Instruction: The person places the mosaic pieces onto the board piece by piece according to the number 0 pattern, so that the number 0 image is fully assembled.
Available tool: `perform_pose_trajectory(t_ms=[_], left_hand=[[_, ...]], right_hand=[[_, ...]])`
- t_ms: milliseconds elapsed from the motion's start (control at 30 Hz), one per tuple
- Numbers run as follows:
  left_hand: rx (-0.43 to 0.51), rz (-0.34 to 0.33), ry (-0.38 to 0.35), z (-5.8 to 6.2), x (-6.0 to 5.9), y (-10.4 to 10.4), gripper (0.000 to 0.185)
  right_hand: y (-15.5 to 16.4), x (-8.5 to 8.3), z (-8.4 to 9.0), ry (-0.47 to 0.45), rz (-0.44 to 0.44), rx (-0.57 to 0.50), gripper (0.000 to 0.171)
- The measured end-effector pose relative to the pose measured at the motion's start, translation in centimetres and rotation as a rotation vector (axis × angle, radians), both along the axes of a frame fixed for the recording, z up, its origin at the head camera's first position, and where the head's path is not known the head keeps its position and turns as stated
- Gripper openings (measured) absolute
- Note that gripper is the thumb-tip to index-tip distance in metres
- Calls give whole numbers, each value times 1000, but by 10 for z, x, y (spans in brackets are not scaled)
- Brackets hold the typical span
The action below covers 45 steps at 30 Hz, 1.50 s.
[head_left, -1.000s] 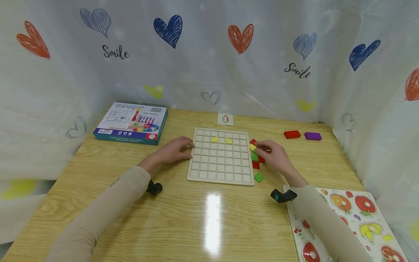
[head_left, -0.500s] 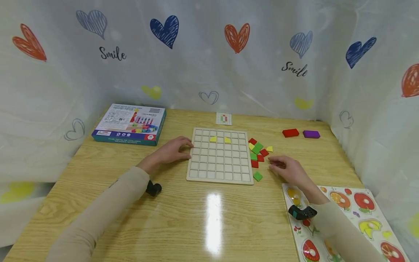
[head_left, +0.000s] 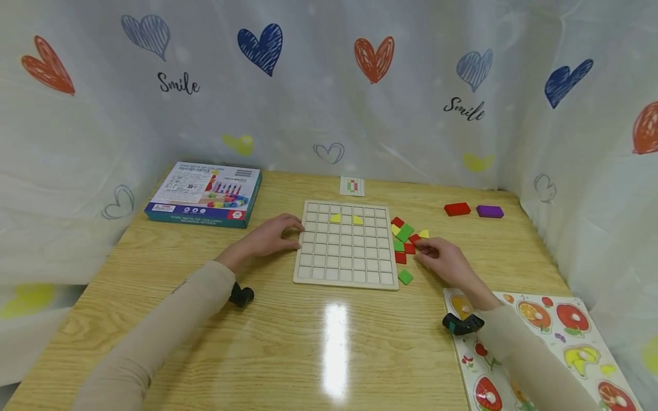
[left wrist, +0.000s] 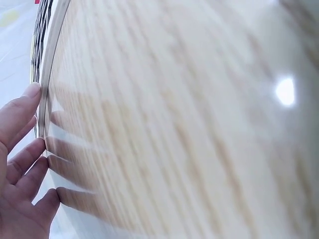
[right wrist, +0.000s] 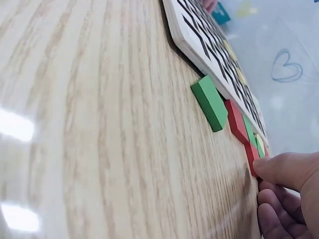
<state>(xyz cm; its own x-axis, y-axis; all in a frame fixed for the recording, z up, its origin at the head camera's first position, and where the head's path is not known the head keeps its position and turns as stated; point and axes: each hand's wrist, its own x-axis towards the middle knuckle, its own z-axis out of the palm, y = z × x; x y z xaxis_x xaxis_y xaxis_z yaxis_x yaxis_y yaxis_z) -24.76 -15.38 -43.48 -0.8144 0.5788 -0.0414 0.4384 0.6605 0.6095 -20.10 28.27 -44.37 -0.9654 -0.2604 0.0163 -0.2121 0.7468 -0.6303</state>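
A pale gridded board [head_left: 345,282] lies mid-table, with a yellow tile [head_left: 336,218] and another yellow tile [head_left: 357,220] in its upper rows. At its left edge rests my left hand [head_left: 271,235], fingers spread and fingertips touching the side; the left wrist view shows these fingers [left wrist: 27,164] along the rim. Right of the board, my right hand [head_left: 444,260] reaches loose tiles, its index fingertip right at a red tile [head_left: 413,239], thumb apart below. In the right wrist view the thumb overlaps another red tile [right wrist: 252,155]. Nearby lie a green tile [head_left: 405,232] and a separate green tile [head_left: 405,277].
A small pattern card [head_left: 352,186] lies behind the board. At the back left is a flat box [head_left: 205,194]. Red [head_left: 457,209] and purple [head_left: 490,212] blocks lie back right. A fruit puzzle board [head_left: 557,342] sits under the right forearm.
The right hand let go of a yellow tile, which now lies at the pile's right side. It drew back right, then returned to the red tile. The left hand stays put.
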Motion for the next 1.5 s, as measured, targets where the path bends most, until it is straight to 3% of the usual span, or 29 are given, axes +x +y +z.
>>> perform_pose_trajectory(t_ms=[1033,1500], left_hand=[[11,9,4,-6,2,0,42],[15,13,67,-8,0,1,38]], right_hand=[[-1,-4,-7,10,36,10,28],[4,-4,-9,50,106,10,27]])
